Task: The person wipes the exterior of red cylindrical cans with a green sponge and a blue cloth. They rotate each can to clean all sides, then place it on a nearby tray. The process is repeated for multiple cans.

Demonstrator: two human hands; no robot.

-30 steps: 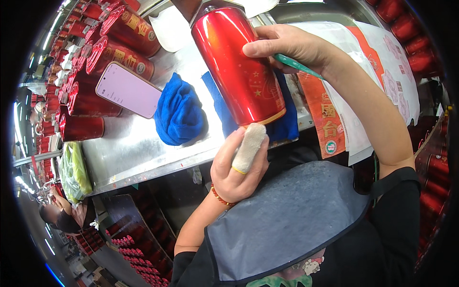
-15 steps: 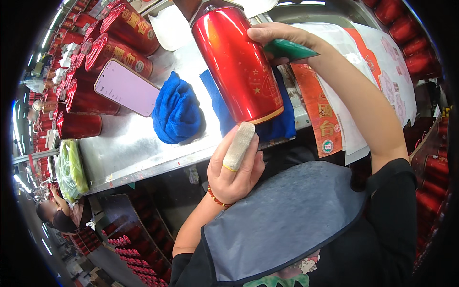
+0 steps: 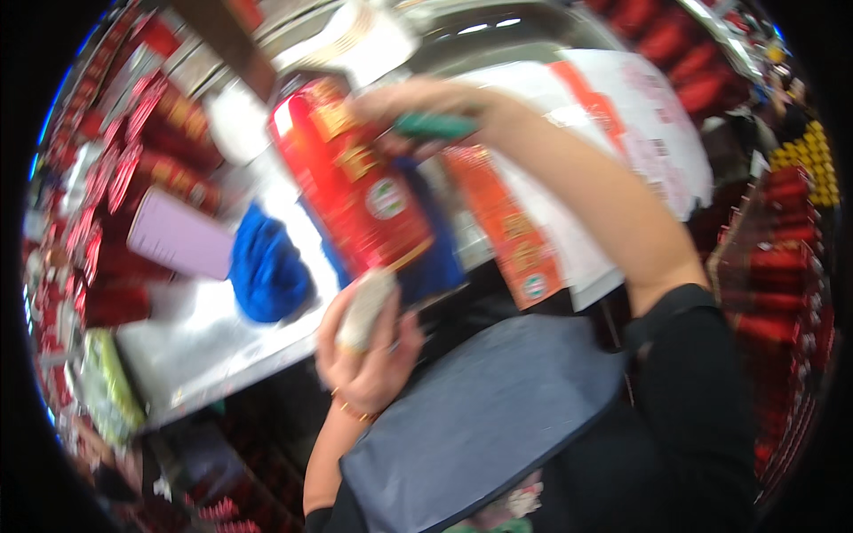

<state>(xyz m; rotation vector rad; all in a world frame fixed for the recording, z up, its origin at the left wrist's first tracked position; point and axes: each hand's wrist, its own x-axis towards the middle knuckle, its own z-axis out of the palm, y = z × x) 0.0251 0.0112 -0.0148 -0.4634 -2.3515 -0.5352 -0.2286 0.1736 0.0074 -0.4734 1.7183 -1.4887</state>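
A glossy red bottle (image 3: 342, 182) lies tilted over a folded blue cloth (image 3: 435, 253), its gold-lettered label and round white-green emblem facing up. My left hand (image 3: 369, 342) is closed at the bottle's lower end, a pale fabric cover on one digit pressed against the base rim. At the bottle's upper end my right hand (image 3: 413, 105) grips its side, with a flat green scraper (image 3: 435, 125) tucked in the same fingers. Motion blurs the fingertips. A crumpled blue cloth (image 3: 267, 266) lies left of the bottle.
A phone (image 3: 180, 234) leans by several red bottles (image 3: 169, 120) on the left of the metal table (image 3: 191, 351). Orange-red label sheets (image 3: 506, 226) and white paper (image 3: 657, 133) lie at right. A brown post (image 3: 227, 44) stands beyond the bottle. Racked red bottles (image 3: 769, 293) fill the far right.
The bottle has been turned about its length, bringing the lettered label to the top where a plain starred side showed. The whole view has shifted and blurred; both hands stay on the bottle.
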